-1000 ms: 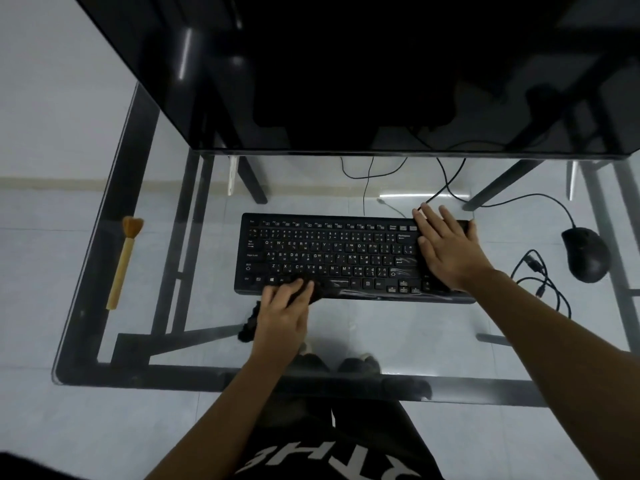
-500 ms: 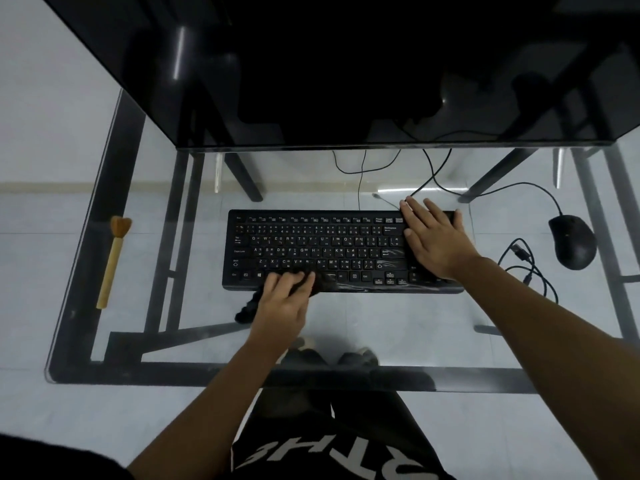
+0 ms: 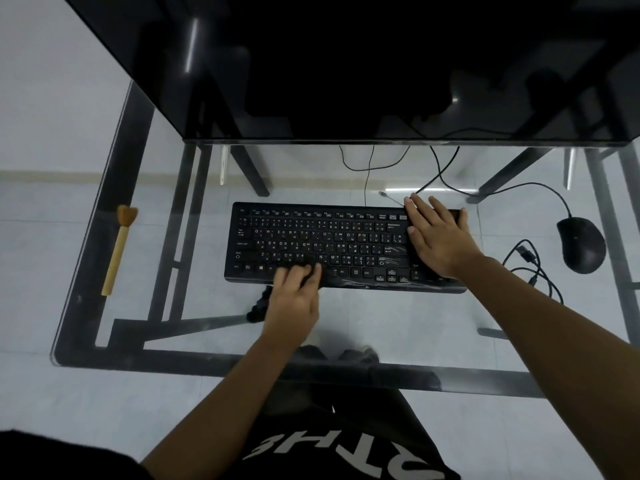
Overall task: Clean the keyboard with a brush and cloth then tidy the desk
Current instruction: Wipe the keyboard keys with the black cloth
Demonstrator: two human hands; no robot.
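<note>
**Head view.** L hand: fingers fairly straight and close together, slightly blurred, pressed palm-down on a dark cloth. The cloth lies over the bottom key row of the keyboard, approx. at the space bar's left end. Most of the cloth is hidden under the palm. A crumpled tail shows just beside the wrist on the little-finger side, off the keyboard's near edge and on the glass desk. Whether the thumb hooks the cloth cannot be told.

R hand: flat, fingers slightly apart, palm down on the keyboard's right end, covering the number pad. Its fingertips reach the far edge; it holds nothing.

**Surroundings.** Mouse lies to the right of the R hand, apart from it, w/ its cord running back toward the monitor. The monitor's dark screen fills the view beyond both hands. A loose cable w/ plug ends lies looped between the R forearm and the mouse. Thin cords run out from behind the keyboard, one passing just beyond the R fingertips.

**Task items rel. to hands.** Keyboard lies under both hands, long side across the body. Brush lies well to the left of the L hand, near the desk's left edge. Its bristles point away from the body and its handle toward it; neither hand touches it.
</note>
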